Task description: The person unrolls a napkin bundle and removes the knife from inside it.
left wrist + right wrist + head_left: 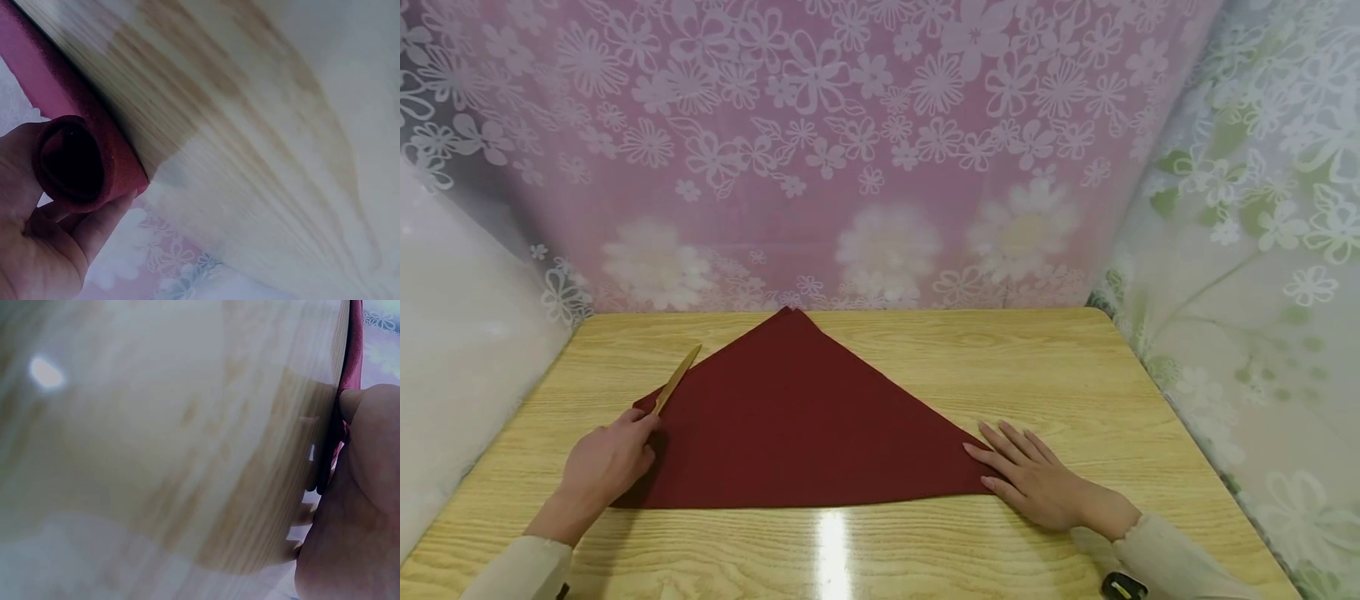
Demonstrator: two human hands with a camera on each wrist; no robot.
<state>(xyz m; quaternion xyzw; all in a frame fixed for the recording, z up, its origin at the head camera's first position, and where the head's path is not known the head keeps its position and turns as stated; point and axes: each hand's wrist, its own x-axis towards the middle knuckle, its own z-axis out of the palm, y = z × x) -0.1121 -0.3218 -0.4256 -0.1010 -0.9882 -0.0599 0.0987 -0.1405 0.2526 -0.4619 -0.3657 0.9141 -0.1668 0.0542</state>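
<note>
A dark red cloth napkin (820,425), folded into a broad triangle, lies on the wooden table with its peak at the back edge. My left hand (608,457) grips its left end, which is curled into a hollow roll (119,165) between thumb and fingers. From the top of that hand projects a gold table knife (677,379), blade pointing back and right; its handle is hidden by hand and cloth. At the napkin's right corner my right hand (1041,492) rests palm down, fingers spread, some on the cloth and others on the table.
The light wooden table (1015,367) reflects a bright streak near its front. A pink floral curtain (865,167) hangs behind it, with a pale floral one (1262,333) at the right. A small black device (1123,586) sits by the right sleeve.
</note>
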